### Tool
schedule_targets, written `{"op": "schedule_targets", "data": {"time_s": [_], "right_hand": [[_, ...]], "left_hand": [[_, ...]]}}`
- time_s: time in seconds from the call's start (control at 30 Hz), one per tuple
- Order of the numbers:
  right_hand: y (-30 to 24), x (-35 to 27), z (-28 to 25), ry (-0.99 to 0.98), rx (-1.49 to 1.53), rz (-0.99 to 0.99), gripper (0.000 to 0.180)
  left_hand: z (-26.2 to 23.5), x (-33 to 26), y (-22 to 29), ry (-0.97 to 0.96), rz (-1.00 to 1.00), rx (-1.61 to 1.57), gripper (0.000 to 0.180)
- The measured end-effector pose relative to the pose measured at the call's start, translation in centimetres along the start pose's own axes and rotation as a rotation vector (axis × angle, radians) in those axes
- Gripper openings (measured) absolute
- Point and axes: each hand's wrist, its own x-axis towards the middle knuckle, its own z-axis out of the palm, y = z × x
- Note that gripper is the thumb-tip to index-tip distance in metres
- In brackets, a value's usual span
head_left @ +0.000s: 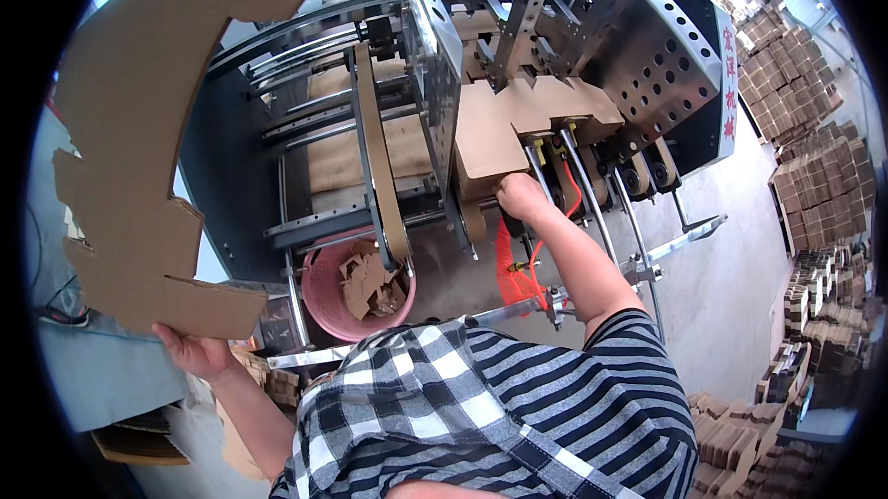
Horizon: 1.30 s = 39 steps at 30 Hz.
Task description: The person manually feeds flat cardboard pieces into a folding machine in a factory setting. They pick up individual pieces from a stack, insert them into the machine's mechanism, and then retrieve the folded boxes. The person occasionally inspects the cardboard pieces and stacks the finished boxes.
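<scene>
My left hand [192, 351] pinches the lower edge of a large die-cut cardboard blank [139, 129]. The blank stands up along the left side, with notched edges and a flap at its bottom. My right hand [523, 197] is closed at the near edge of a stack of cardboard blanks [490, 134] lying in the machine's feed bay. Its fingertips are partly hidden against the stack. Upright metal guides [523, 18] stand behind these blanks, and a perforated metal side plate [661, 60] rises to their right.
Under the machine sits a pink basket [319, 286] of cardboard scraps. Metal rods [592, 189] and an orange-red air hose [575, 189] lie close to my right forearm. A belt [375, 147] runs left of the bay. Stacked cardboard [823, 180] lines the right side.
</scene>
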Motion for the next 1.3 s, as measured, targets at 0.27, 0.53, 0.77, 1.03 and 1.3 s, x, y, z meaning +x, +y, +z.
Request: {"op": "schedule_targets", "data": {"time_s": [0.27,0.53,0.77,1.03,1.3], "right_hand": [[0.8,0.3,0.6,-0.030,0.062,-0.006,0.026],[-9.5,-7.4,-8.9,-0.447,0.999,-0.339,0.051],[-18.3,-11.5,-7.3,0.009,1.562,-0.744,0.035],[-17.1,-13.2,-5.5,-0.015,1.675,-0.670,0.017],[-15.1,-13.3,-3.9,0.011,1.789,-0.728,0.026]], "left_hand": [[0.4,-1.7,-1.4,-0.002,-0.031,0.018,0.044],[2.8,-0.8,-4.7,0.177,-0.038,0.156,0.042],[8.1,0.4,-10.9,0.179,-0.194,0.271,0.046],[6.8,0.0,-11.4,-0.055,-0.242,0.355,0.035],[8.2,1.0,-9.6,-0.136,-0.158,0.507,0.032]]}}
